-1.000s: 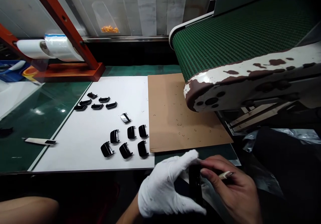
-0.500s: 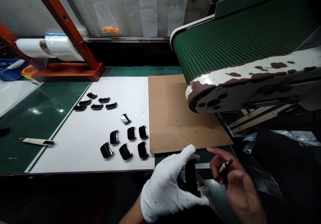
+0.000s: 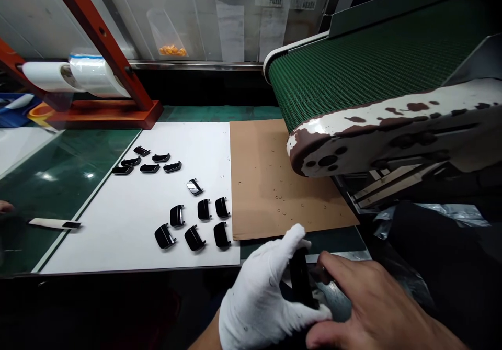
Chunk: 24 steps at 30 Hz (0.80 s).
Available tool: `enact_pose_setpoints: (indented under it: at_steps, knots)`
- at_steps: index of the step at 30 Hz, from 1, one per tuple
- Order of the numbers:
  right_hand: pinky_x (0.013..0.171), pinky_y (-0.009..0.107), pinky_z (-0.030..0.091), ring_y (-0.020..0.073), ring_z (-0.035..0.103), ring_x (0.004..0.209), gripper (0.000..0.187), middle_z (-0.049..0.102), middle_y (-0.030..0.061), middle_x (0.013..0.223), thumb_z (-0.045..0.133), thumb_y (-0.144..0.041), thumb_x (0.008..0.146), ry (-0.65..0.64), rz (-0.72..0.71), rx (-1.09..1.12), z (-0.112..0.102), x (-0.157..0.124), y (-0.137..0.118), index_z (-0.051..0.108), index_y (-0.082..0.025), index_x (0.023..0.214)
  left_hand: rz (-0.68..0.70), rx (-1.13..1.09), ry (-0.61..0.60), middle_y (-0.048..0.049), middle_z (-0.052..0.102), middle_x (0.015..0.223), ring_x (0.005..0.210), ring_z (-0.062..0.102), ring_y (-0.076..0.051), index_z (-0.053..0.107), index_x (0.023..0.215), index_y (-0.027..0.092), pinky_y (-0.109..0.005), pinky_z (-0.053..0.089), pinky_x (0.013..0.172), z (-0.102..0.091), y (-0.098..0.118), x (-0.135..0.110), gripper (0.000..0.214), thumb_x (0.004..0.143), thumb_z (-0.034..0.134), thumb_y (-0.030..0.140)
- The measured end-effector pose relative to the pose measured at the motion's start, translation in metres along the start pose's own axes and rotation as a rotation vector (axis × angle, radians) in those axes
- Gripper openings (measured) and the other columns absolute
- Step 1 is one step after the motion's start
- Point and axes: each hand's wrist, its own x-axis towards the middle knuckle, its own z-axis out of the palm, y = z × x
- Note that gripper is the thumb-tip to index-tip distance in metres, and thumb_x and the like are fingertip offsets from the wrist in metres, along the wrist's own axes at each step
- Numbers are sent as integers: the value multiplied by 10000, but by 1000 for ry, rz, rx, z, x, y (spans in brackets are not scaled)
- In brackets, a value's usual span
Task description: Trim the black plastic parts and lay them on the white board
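Observation:
My left hand [image 3: 266,292], in a white cotton glove, is shut on a glossy black plastic part [image 3: 301,279] held upright at the bottom centre. My right hand [image 3: 372,308] is bare, with its fingers spread around the part's right side. Its fingertips are close to the part, and no small stick shows in it. Several similar black parts [image 3: 176,216] lie in loose rows on a white sheet [image 3: 125,235] beyond my hands. The hands hide the lower part of the held piece.
A brown cardboard sheet [image 3: 274,193] with small curled bits lies right of the white sheet, under a green conveyor belt [image 3: 372,72] with a chipped white frame. Film rolls [image 3: 78,75] sit on an orange stand. A co-worker's hand [image 3: 4,207] shows at the left edge, near a white strip [image 3: 55,224].
My right hand has moved down and left toward the black part, and the small stick it held no longer shows. A co-worker's hand has appeared at the left edge.

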Motion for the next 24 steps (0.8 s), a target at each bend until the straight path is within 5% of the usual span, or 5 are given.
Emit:
enact_pose_setpoints:
  at_steps: [17,24]
  knots:
    - [548,418,510,285,659,629,678,667,72,761,533,-823,622,-18,-22,5,-2,2,0,533,-194,874,44,-56,-55,-45,606,1245,1062,624,-213,260,1445,304,-284,486,953,-4,7,0,1012,630,861,318]
    - [592,391,519,283,658,666,627,676,71,789,629,-734,622,-86,13,57,-2,5,-3,561,-199,941,38,-78,-66,-39,613,1240,1054,631,-226,278,1433,321,-313,499,953,-6,5,0,1020,606,874,318]
